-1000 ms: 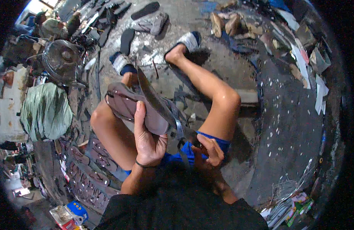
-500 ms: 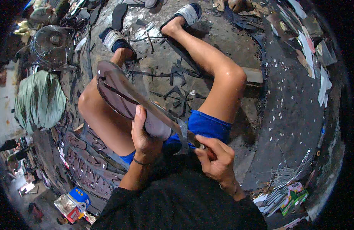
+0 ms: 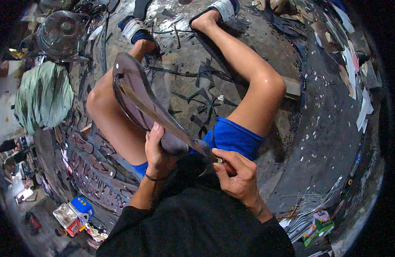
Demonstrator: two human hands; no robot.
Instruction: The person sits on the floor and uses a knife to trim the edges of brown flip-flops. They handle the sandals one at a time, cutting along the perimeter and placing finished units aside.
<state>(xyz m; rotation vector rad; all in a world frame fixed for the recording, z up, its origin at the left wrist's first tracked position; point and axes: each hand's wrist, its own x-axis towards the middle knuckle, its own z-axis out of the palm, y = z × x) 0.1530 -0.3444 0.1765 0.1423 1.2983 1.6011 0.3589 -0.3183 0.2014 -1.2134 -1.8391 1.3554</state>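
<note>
The person sits low over a dark floor (image 3: 184, 68), legs apart. The left hand (image 3: 158, 150) has a firm grip on the heel end of a dark brown sandal (image 3: 132, 65), thumb on the upper side and fingers out of sight beneath; the sandal is tilted, its toe end pointing up and away between the knees. The right hand (image 3: 238, 173) has its grip closed around the handle of a knife (image 3: 163, 115), thumb and forefinger pressed near the blade's base. The long blade runs diagonally toward the toe end, in front of the sandal in this view; whether its edge touches the sandal cannot be determined. The sandal is held above the person's blue shorts (image 3: 240, 136) and the floor. Black scraps (image 3: 201, 97) lie on the floor between the legs. Further sandals (image 3: 104, 169) are laid out beyond the left thigh. A fan (image 3: 60, 36) stands at upper left, with a pale green cloth (image 3: 43, 96) near it. A green and pink packet (image 3: 319, 227) lies at lower right, beside thin grey strips (image 3: 302, 227).
</note>
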